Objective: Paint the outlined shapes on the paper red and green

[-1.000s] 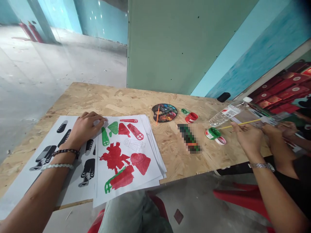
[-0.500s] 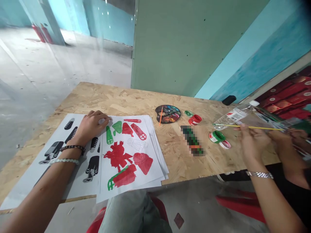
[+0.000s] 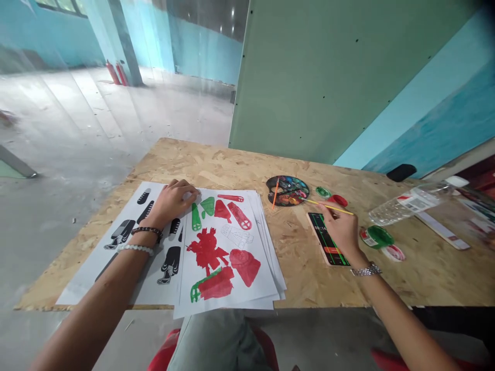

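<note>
My right hand (image 3: 340, 226) is closed around a thin yellow paintbrush (image 3: 328, 205), whose tip reaches the right edge of the dark paint palette (image 3: 288, 200). An orange-handled brush (image 3: 276, 193) lies across that palette. Below my right hand lies a phone (image 3: 328, 247) with a lit screen, partly covered by the hand. My left hand (image 3: 176, 201), fingers curled, holds down the top left corner of a sheet of paper (image 3: 266, 278). Red and green painted shapes cover this sheet, with one outlined figure (image 3: 235, 236) unpainted. Under my left forearm is another sheet with black-and-grey printed figures (image 3: 169, 265).
Right of the palette stand a red paint jar (image 3: 337, 200) and a green lid (image 3: 323, 192). An open green paint jar (image 3: 377, 237) sits by a pinkish lid (image 3: 393, 252). A clear plastic bottle (image 3: 417, 201) lies on the wooden table (image 3: 216, 165) at the right.
My right hand has moved left with the paintbrush, from near the bottle to the palette. The view has shifted right-to-left less than the hand; my left hand stays on the paper.
</note>
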`<action>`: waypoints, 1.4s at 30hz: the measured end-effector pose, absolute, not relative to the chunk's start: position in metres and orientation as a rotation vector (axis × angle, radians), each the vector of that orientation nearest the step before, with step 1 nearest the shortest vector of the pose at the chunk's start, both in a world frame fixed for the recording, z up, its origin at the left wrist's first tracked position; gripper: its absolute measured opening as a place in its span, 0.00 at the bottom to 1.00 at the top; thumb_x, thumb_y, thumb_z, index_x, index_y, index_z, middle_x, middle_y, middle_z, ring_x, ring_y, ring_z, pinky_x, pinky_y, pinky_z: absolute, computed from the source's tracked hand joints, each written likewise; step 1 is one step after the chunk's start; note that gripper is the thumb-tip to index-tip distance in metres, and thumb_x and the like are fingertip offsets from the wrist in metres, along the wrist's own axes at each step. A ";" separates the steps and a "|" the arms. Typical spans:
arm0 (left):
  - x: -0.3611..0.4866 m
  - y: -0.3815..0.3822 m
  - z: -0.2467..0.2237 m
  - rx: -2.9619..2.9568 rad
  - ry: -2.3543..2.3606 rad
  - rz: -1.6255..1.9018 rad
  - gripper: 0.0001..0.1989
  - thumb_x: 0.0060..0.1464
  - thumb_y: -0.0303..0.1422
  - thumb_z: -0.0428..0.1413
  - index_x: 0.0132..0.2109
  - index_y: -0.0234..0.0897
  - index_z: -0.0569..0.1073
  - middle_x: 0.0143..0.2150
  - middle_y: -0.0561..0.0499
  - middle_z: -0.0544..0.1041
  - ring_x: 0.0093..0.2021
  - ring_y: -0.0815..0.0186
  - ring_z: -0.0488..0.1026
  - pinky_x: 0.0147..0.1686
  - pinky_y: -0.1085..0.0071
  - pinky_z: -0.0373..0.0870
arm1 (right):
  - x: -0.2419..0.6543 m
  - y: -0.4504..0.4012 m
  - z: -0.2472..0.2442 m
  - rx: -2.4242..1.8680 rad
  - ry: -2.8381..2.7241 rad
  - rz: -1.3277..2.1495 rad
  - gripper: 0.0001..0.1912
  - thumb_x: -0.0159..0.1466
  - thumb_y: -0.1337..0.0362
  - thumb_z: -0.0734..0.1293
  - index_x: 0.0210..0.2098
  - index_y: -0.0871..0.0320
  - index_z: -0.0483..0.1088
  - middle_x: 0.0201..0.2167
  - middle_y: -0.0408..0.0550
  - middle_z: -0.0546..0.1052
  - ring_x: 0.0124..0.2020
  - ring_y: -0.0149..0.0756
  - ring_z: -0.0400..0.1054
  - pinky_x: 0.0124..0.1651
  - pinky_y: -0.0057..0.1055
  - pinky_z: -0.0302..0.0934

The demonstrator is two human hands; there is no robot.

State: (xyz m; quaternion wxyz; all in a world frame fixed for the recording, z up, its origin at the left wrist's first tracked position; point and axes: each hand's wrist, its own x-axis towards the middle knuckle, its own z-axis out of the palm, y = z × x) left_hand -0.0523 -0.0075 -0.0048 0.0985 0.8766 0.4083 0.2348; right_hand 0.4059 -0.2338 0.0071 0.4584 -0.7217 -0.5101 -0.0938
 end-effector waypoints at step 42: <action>-0.053 -0.005 -0.010 2.590 1.209 0.711 0.21 0.69 0.42 0.49 0.49 0.40 0.86 0.53 0.42 0.83 0.53 0.48 0.75 0.57 0.51 0.72 | 0.422 -0.257 0.004 -1.799 -1.825 -0.358 0.16 0.75 0.65 0.64 0.50 0.52 0.85 0.47 0.53 0.85 0.47 0.43 0.83 0.46 0.36 0.74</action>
